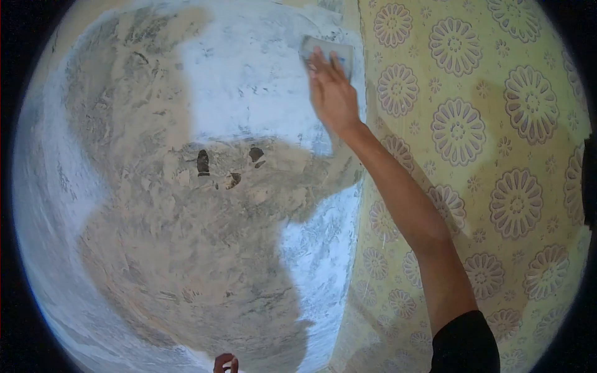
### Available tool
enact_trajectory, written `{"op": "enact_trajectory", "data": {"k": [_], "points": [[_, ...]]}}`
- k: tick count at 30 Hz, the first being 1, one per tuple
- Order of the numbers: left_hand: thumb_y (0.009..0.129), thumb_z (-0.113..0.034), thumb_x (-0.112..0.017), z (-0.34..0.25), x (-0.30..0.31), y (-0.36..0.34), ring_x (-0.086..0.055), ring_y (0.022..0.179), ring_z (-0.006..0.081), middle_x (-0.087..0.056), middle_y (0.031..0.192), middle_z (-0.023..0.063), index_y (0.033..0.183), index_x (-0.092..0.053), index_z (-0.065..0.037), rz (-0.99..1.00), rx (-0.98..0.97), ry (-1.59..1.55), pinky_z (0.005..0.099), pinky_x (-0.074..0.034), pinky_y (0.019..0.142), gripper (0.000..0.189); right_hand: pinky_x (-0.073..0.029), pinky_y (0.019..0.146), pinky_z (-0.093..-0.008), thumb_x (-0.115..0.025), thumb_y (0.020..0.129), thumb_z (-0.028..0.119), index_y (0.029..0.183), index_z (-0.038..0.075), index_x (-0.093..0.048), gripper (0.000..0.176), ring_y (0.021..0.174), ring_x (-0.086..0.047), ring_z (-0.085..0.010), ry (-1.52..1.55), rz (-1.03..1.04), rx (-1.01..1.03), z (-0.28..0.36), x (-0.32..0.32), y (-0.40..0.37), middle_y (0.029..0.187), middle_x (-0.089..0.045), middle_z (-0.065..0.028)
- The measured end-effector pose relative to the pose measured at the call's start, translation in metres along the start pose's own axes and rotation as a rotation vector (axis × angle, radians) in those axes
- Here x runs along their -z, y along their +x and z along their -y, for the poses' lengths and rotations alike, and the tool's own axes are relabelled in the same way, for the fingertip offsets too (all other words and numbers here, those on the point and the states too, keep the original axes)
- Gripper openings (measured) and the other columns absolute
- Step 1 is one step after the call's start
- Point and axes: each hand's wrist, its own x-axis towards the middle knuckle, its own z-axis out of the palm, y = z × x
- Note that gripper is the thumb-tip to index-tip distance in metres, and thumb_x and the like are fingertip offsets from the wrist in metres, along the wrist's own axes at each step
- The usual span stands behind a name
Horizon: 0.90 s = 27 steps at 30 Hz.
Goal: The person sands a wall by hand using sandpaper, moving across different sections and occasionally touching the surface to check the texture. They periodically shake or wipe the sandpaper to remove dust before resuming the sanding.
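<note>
Your right hand (333, 93) flat, fingers extended, pressing grey pad (324, 45) far up scraped wall (186, 261); floral wallpaper (485, 124) just right | left hand (225, 362) at near edge, grip cannot be told | dark gouges (203, 161) left

Hard light, probably from behind, throws a sharp shadow on the wall (249, 81); fisheye edges blacken; right hand (333, 93) blurs.

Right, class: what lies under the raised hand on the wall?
A flat grey pad lies between the right hand and the bare wall; its upper edge and corners show above the fingers. Its lower part, and the wall behind it, are covered.
</note>
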Motion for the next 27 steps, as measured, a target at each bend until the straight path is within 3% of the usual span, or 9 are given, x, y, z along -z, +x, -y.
{"op": "enact_trajectory", "data": {"k": [4,7,9,12,16,18,21,24,27], "points": [[0.093,-0.05,-0.066,0.064,0.015,-0.016,-0.059,0.112,0.0271,-0.065,0.122,0.0127,0.122,-0.064,-0.004,-0.029,0.113,0.101,0.0421,-0.049,0.086,0.055,-0.047,0.1,-0.0498,-0.04,0.104,0.028,0.137,-0.002,-0.053,0.046,0.129,-0.049,-0.0456,-0.065,-0.117,-0.231,-0.043,-0.01,0.045,0.132,-0.06,-0.0212],[0.092,-0.051,-0.067,0.05,0.005,-0.015,-0.059,0.112,0.027,-0.065,0.122,0.0122,0.122,-0.064,-0.004,-0.042,0.112,0.048,0.0419,-0.049,0.086,0.056,-0.048,0.099,-0.0498,-0.04,0.104,0.029,0.137,-0.001,-0.053,0.046,0.13,-0.048,-0.0454,-0.043,-0.127,-0.193,-0.022,-0.018,0.055,0.129,-0.062,-0.0219],[0.092,-0.051,-0.067,0.035,-0.001,-0.016,-0.06,0.111,0.0269,-0.065,0.122,0.0119,0.122,-0.064,-0.004,-0.044,0.119,0.017,0.0418,-0.049,0.085,0.056,-0.047,0.1,-0.0489,-0.042,0.104,0.029,0.136,0.0,-0.054,0.045,0.132,-0.047,-0.0443,0.013,-0.063,-0.194,0.004,-0.001,0.022,0.133,-0.06,-0.0205],[0.091,-0.051,-0.068,0.015,-0.003,-0.019,-0.06,0.108,0.0252,-0.065,0.119,0.01,0.118,-0.066,-0.004,-0.006,0.14,-0.031,0.0402,-0.049,0.083,0.054,-0.045,0.105,-0.0493,-0.042,0.102,0.024,0.135,0.0,-0.056,0.043,0.13,-0.045,-0.0512,0.067,0.022,-0.011,0.001,0.009,-0.03,0.141,-0.054,-0.0179],[0.092,-0.05,-0.068,0.043,0.011,-0.014,-0.06,0.104,0.0234,-0.066,0.118,0.0085,0.116,-0.066,-0.005,0.017,0.129,0.028,0.0374,-0.049,0.078,0.051,-0.041,0.108,-0.0503,-0.04,0.103,0.025,0.136,-0.001,-0.054,0.044,0.131,-0.042,-0.0536,0.033,-0.035,-0.213,-0.022,0.005,-0.015,0.143,-0.052,-0.0181],[0.092,-0.049,-0.068,0.028,0.009,-0.011,-0.06,0.103,0.0232,-0.066,0.117,0.0083,0.116,-0.067,-0.005,0.005,0.096,0.019,0.0367,-0.049,0.076,0.05,-0.039,0.109,-0.0525,-0.042,0.103,0.025,0.138,0.0,-0.052,0.045,0.132,-0.04,-0.0543,0.119,-0.091,-0.357,-0.003,0.004,0.012,0.144,-0.051,-0.0175],[0.093,-0.048,-0.067,-0.002,0.002,-0.009,-0.061,0.102,0.0232,-0.066,0.117,0.0081,0.116,-0.067,-0.006,-0.002,0.09,0.006,0.0364,-0.05,0.076,0.048,-0.042,0.107,-0.0486,-0.051,0.101,0.02,0.138,0.003,-0.054,0.041,0.132,-0.041,-0.0528,0.118,-0.077,-0.179,0.037,-0.013,-0.001,0.141,-0.054,-0.0191],[0.093,-0.047,-0.067,0.013,0.001,-0.018,-0.061,0.104,0.0241,-0.066,0.118,0.0085,0.117,-0.067,-0.007,0.036,0.013,0.022,0.0372,-0.05,0.078,0.047,-0.043,0.106,-0.0498,-0.052,0.1,0.017,0.14,0.006,-0.052,0.042,0.133,-0.041,-0.0526,-0.022,0.045,0.058,0.057,0.005,-0.051,0.147,-0.048,-0.0165],[0.092,-0.043,-0.07,0.025,0.012,-0.03,-0.062,0.105,0.024,-0.066,0.119,0.0081,0.117,-0.067,-0.008,0.031,0.045,0.044,0.0372,-0.051,0.079,0.043,-0.042,0.107,-0.0507,-0.057,0.094,0.014,0.138,0.001,-0.052,0.046,0.132,-0.04,-0.0548,-0.01,0.099,-0.04,0.019,0.014,-0.065,0.149,-0.046,-0.0155]]}}
